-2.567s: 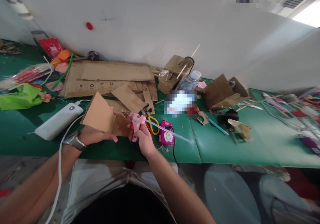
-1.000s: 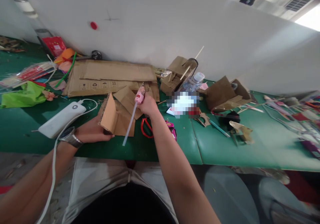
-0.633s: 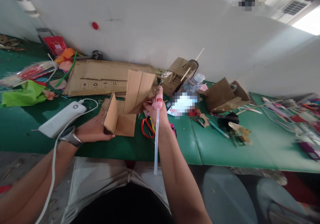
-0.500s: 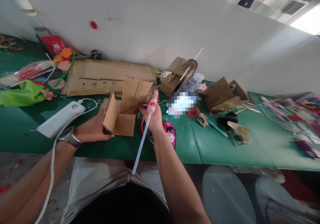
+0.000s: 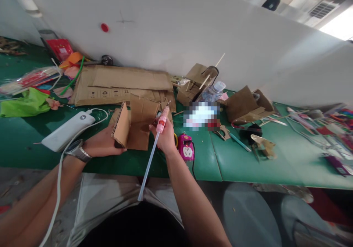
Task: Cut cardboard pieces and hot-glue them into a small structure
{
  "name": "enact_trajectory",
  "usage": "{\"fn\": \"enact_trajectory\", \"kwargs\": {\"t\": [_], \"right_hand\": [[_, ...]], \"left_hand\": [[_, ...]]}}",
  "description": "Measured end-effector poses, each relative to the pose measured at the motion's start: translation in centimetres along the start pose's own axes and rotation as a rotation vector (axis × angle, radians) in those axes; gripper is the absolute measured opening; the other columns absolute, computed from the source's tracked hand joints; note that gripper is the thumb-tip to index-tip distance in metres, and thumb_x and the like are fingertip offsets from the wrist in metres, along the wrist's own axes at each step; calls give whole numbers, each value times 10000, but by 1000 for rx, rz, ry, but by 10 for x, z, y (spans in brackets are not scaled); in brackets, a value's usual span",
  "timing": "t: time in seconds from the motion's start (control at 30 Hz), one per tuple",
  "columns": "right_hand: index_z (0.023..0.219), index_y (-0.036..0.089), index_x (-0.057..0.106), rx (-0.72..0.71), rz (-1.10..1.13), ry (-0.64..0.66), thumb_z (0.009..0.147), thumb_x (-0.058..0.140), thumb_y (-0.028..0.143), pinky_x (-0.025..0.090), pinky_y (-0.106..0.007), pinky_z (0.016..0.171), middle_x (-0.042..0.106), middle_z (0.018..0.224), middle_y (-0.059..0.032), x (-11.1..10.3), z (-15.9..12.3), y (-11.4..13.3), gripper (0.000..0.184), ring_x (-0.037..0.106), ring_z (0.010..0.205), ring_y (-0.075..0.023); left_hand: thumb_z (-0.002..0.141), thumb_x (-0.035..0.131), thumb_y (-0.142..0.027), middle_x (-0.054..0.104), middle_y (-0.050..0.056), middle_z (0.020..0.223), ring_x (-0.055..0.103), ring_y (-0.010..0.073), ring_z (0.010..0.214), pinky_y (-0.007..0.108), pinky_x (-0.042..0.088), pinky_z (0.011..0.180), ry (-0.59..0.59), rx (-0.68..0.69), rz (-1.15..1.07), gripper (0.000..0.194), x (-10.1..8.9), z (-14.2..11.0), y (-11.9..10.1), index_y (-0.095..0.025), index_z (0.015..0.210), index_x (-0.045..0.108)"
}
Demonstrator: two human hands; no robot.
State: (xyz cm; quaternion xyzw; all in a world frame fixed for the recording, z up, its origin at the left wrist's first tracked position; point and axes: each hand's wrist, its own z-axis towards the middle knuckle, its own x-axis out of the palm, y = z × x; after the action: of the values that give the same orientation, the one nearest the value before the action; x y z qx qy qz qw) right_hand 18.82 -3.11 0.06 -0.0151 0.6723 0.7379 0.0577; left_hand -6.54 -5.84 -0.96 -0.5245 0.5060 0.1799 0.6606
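Note:
My left hand (image 5: 103, 144), with a watch on its wrist, grips a folded cardboard piece (image 5: 121, 130) that stands upright on the green table (image 5: 248, 158). My right hand (image 5: 165, 138) is closed around a pink glue gun (image 5: 162, 119) with a long clear glue stick (image 5: 147, 168) trailing back toward me. The same hand pinches a second cardboard panel (image 5: 143, 114) and holds it against the upright piece. The gun's nozzle points away, up toward the wall.
A white power bank (image 5: 66, 131) with a cable lies left. Flat cardboard sheets (image 5: 121, 83) lie against the wall. A pink socket block (image 5: 185, 147), cardboard scraps (image 5: 245, 103), a bottle (image 5: 213, 89) and a green bag (image 5: 26, 105) clutter the table.
My right hand reached forward with the glue gun, lifted a cardboard panel from the table, and brought it down and back against the upright piece. My left hand stayed put.

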Motion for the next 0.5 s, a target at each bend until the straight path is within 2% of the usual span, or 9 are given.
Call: {"fn": "enact_trajectory", "kwargs": {"t": [0.17,0.33,0.5], "right_hand": [[901,255,537,-47,14,38,704,746,280,551,-343,751,609,874,15,-1,5,-12,287,602,747,-170],[868,251,527,-34,-19,40,684,753,275,555,-343,757,626,873,3,-1,6,-11,293,615,767,-181],[873,245,541,-48,-32,58,683,760,287,537,-350,735,620,856,5,-1,8,-11,293,604,741,-183]], "left_hand": [[827,646,-473,636,134,1444,539,336,1384,422,383,1227,12,24,7,632,-1,0,-1,-142,1360,569],[796,672,-487,661,143,1406,587,337,1326,429,420,1200,17,-22,-20,632,-1,0,-1,-145,1319,577],[822,646,-469,633,143,1456,565,339,1366,423,407,1209,7,13,-28,632,-1,0,-2,-137,1354,561]]}}
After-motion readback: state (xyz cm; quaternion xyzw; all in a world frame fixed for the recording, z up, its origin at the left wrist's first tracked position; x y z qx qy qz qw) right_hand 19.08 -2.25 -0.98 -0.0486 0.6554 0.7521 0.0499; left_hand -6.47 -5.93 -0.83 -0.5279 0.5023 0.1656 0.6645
